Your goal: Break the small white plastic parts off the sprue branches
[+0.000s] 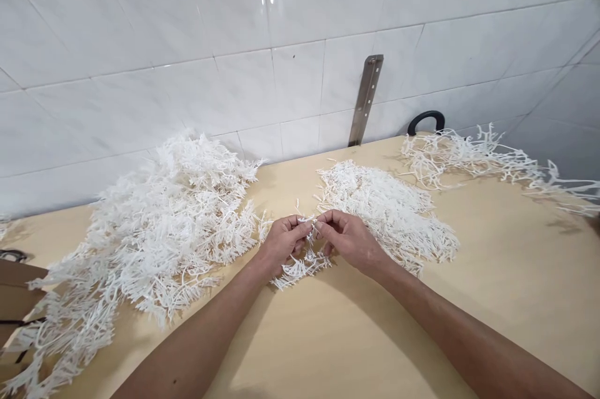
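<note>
head view: only one camera here, looking down over both forearms onto a tan desk (492, 299) pushed up against a white tiled wall (187, 30).
left hand: the left hand (284, 239) is curled narrow, fingertips pinched on a white plastic sprig (300, 264), probably so the little prongs stay put while both hands work the same spot.
right hand: the right hand (349, 237) mirrors it, pinched shut on the top of the same sprig, thumbs nearly touching in the middle.
sprig: held just above the desk, dead centre, its lower end fanning out below the knuckles, looks like it brushes the surface but I can't tell for sure.
big pile (154, 242): heaped on the left, close to the left forearm, easy grab distance I guess.
flat pile (389, 211): spread thin right behind the right hand, touching range.
far strands (492, 158): loose bits strung along the back right, well apart from the hands.
edges: the back edge of the desk meets the wall, a metal bracket (365, 99) and a black handle (425, 121) sit there; cardboard (19, 299) pokes in at the left.
open room: bare desk in front of the hands and out to the right, the left side is crowded.
</note>
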Demonstrator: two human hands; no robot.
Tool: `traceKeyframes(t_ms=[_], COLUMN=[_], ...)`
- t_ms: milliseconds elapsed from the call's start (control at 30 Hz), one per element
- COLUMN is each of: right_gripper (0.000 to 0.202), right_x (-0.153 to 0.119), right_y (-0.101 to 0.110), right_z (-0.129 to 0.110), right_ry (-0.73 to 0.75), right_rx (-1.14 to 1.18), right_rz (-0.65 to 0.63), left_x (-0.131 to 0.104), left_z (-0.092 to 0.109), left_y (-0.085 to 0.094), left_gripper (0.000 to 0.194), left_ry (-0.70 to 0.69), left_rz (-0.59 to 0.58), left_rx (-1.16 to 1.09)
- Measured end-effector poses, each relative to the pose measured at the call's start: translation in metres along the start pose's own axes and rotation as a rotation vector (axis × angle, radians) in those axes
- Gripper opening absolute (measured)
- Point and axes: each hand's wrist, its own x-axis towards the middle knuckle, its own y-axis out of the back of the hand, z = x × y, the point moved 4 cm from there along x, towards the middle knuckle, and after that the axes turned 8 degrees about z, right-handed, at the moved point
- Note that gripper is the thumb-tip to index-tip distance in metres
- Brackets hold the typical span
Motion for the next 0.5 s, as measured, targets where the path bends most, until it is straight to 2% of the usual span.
traceKeyframes(t_ms=[167, 300, 500], right_gripper=[0.021, 0.015, 0.019], right_x=[-0.0004, -0.0015, -0.0007], right_y=[-0.0004, 0.0001, -0.0006], right_z=[-0.0026, -0.0065, -0.0046], right_ry=[0.018, 0.055, 0.021], right_rx=[-0.090, -0.190, -0.119], right_rz=[0.048, 0.128, 0.076], left_x=[-0.0043, -0.0048, -0.0048], left_z=[0.0043, 0.0048, 0.0035], left_y=[-0.0032, -0.0042, -0.0050], left_gripper=[0.042, 0.042, 0.041], left_ry=[-0.020, -0.020, -0.024], left_rz=[0.070, 0.080, 0.066], left_rx=[0.011, 0.000, 0.006])
